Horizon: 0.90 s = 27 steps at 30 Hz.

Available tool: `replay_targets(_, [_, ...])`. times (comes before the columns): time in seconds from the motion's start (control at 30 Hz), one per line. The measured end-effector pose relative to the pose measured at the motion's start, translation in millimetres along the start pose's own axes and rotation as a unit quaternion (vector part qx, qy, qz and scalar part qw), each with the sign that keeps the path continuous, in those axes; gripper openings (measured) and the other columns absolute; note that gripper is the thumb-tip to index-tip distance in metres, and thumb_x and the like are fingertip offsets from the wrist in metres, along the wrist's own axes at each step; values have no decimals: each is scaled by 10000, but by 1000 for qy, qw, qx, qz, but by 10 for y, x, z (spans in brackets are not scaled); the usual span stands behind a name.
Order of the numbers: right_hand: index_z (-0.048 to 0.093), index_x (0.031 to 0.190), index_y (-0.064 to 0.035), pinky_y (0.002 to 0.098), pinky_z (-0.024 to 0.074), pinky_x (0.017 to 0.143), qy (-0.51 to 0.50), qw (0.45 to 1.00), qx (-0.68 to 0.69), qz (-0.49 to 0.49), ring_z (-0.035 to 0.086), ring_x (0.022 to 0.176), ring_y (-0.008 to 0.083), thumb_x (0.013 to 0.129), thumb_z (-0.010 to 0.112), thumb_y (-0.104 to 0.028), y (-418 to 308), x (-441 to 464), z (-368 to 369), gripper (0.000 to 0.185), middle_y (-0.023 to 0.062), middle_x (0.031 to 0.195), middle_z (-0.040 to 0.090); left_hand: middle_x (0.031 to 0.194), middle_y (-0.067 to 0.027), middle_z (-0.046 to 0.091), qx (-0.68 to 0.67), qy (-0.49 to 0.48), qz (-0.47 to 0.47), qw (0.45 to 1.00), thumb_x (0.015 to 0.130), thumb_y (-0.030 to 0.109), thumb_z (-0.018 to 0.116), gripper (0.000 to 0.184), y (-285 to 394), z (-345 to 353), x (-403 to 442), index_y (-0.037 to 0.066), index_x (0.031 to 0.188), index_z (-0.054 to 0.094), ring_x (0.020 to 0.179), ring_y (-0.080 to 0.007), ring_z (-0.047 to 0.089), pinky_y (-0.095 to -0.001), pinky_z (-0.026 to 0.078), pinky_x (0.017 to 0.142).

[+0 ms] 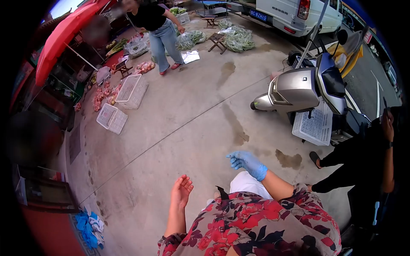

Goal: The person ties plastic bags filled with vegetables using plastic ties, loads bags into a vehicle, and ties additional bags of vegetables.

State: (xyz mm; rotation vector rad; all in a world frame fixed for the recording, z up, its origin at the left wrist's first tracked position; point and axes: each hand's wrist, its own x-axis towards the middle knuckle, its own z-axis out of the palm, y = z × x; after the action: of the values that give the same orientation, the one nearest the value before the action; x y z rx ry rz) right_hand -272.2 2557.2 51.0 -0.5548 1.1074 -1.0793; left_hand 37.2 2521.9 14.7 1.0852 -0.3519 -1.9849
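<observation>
My left hand (182,190) is bare and raised in front of my body at the lower middle, its fingers slightly curled and apart, holding nothing visible. To its right, my right hand (247,164) wears a blue glove; its fingers are loosely bent with gaps between them, and no object shows in it. Both hands hang over the concrete floor (183,149), separate from each other. Below them are my flowered top (252,217) and a bit of white cloth (249,184) over my legs.
Two white crates (112,119) stand at the left, near bagged produce (102,96). A person (164,40) walks at the top. At the right are a silver scooter (294,91), a white basket (314,123) and a dark-clothed person (363,162). A van (290,17) is behind.
</observation>
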Motion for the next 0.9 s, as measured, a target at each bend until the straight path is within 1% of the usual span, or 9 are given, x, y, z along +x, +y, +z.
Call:
replay_targets(0.03, [616,960,-34,232,462,610,30,999,16,-15,560,668,110,872,441,-211,-77,128,-54,263,25,776,570,895,-68,605,18,-14,-8,1000,864,186,489,178,203,104,258,57,977,539,797,-183,579,-318,477,702])
replay_targets(0.13, [608,955,-23,236,465,610,70,993,87,-33,565,669,119,872,436,-208,-293,614,-308,267,34,766,572,885,-62,610,50,-60,-37,996,857,182,497,166,622,515,1155,61,957,552,798,-185,586,-328,481,703])
replay_targets(0.27, [594,971,-5,249,471,622,112,986,121,-6,571,669,135,875,421,-223,-699,1432,-700,294,52,766,583,885,-63,615,37,-95,-74,992,854,177,498,164,826,1216,2231,61,951,560,799,-188,590,-334,482,703])
replay_targets(0.33, [580,1001,16,265,479,629,102,988,112,-5,577,667,149,890,390,-251,-984,1985,-973,346,68,776,598,891,-67,617,10,-92,-93,991,854,180,497,173,864,1522,2727,58,960,560,801,-192,590,-337,480,712])
replay_targets(0.43, [577,1006,13,263,476,629,88,991,99,2,575,682,145,901,372,-278,-1703,2921,-1260,371,66,785,598,895,-69,617,-5,-82,-110,991,854,185,502,181,1123,2034,3373,56,969,555,807,-194,590,-336,478,721])
replay_targets(0.53, [608,978,-29,235,461,628,60,996,51,-39,558,672,114,901,400,-348,-2488,3757,-1274,389,34,775,580,905,-66,601,33,-83,-84,992,866,199,498,192,1471,2270,3884,61,996,527,804,-180,584,-319,481,709])
replay_targets(0.63, [605,999,-25,234,461,640,-3,995,31,-90,554,686,105,904,396,-338,-3092,4538,-1224,388,21,773,577,887,-60,609,17,-40,-50,998,857,201,511,179,1779,2411,4447,68,973,544,797,-182,590,-323,486,705])
replay_targets(0.77, [602,994,-16,229,460,644,-57,995,23,-83,555,697,105,895,423,-339,-3546,5428,-1248,383,21,769,574,870,-60,622,-25,-12,-31,999,848,198,523,165,2022,2752,5277,76,949,569,783,-186,598,-330,486,705])
replay_targets(0.9, [588,1006,-1,245,469,642,-53,994,99,-8,569,693,131,893,428,-327,-3871,6446,-1683,381,41,782,580,871,-63,624,-27,-31,-70,997,845,191,526,171,2360,3364,6510,63,951,568,783,-192,598,-332,480,700])
